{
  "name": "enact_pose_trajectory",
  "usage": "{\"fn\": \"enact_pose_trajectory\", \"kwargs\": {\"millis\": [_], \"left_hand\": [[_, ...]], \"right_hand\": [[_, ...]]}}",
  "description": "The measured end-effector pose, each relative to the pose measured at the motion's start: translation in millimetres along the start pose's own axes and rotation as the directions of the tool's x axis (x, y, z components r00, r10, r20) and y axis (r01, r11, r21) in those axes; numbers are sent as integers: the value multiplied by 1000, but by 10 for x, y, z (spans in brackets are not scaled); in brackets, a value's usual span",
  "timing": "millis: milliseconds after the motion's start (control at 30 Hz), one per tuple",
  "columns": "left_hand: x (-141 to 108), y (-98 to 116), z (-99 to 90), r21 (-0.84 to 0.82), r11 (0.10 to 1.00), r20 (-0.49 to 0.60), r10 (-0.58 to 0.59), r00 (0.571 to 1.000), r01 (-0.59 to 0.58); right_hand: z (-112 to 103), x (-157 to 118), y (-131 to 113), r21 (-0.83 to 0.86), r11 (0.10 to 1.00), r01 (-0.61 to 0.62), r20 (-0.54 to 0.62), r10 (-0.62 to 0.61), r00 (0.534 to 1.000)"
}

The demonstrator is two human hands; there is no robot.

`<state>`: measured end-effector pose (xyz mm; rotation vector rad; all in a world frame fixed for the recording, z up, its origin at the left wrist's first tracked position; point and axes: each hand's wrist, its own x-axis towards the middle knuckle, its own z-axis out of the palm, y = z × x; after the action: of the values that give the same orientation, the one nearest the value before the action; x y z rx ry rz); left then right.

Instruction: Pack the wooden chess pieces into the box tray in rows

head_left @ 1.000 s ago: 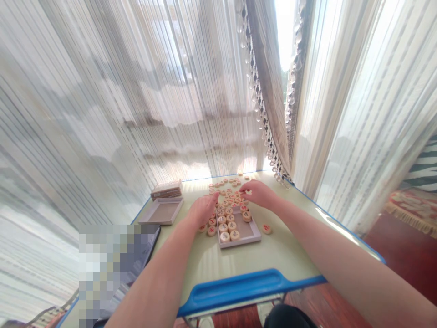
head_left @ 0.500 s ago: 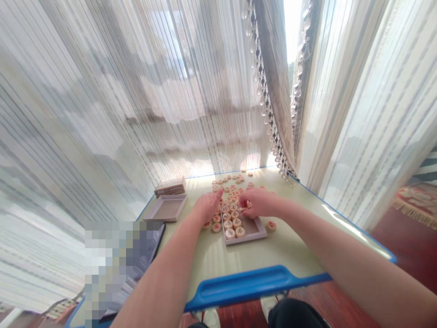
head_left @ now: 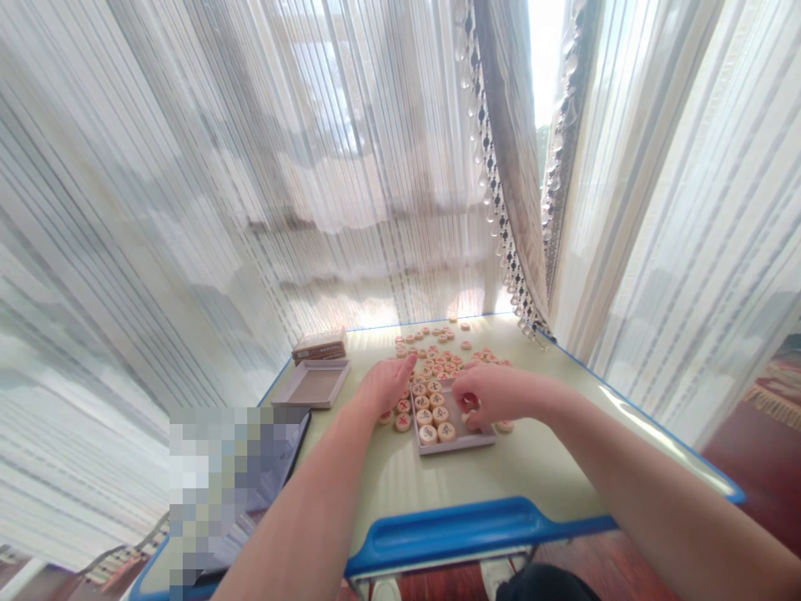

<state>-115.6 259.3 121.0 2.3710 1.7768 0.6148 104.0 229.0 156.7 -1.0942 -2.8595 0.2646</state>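
Wooden pieces: some in the box, lots out on the table

Looks like more undone than done. Packed on the left side of the box (head_left: 457, 447): two neat lines of dark-marked pieces (head_left: 440, 414), four in each line. Any hidden underneath? Cannot tell. On the right side of the box: mostly bare floor, so plenty of room. Bent over that part: right hand (head_left: 479, 396), finger and thumb right at one small piece (head_left: 468, 420). Pinching tight or just letting go? Cannot tell.

Not in the box: a big messy bunch of red-marked pieces (head_left: 450, 366) behind it on the pale green table (head_left: 400, 480), some more along its left side, a few near the far edge, and one lone piece (head_left: 505, 426) just to the right, partly behind the hand. Close to the ones on the left: left hand (head_left: 385, 386), thumb up, other fingers mostly hidden. Holding something or nothing? Cannot tell.

Off to the left: a second shallow tray (head_left: 317, 385), open side up, not over the box. Just behind: flat cartons (head_left: 319, 343).
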Motion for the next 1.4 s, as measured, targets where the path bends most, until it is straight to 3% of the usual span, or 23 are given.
{"fn": "enact_pose_trajectory", "kwargs": {"millis": [233, 367, 533, 767, 1067, 1233, 1400], "left_hand": [[36, -16, 6, 23, 999, 5, 44, 999, -44], [54, -33, 21, 27, 999, 10, 20, 1000, -21], [54, -40, 26, 42, 999, 6, 26, 1000, -26], [61, -40, 34, 55, 998, 5, 38, 999, -39], [76, -47, 37, 109, 991, 5, 76, 997, -76], [65, -23, 26, 101, 992, 0, 73, 997, -72], [55, -3, 17, 117, 989, 16, 91, 996, -93]], "right_hand": [[72, 6, -58, -28, 1000, 6, -1, -6, 1000], [56, -5, -68, -55, 998, -10, 50, 13, 999], [-26, -30, -92, 27, 998, -48, 134, 44, 990], [-64, -53, -27, 37, 995, -92, 70, 89, 994], [-73, -30, -53, 49, 995, -88, 202, 77, 976], [-76, -38, -37, 43, 994, -104, 161, 95, 982], [-48, -19, -1, 77, 990, -119, 194, 102, 976]]}}
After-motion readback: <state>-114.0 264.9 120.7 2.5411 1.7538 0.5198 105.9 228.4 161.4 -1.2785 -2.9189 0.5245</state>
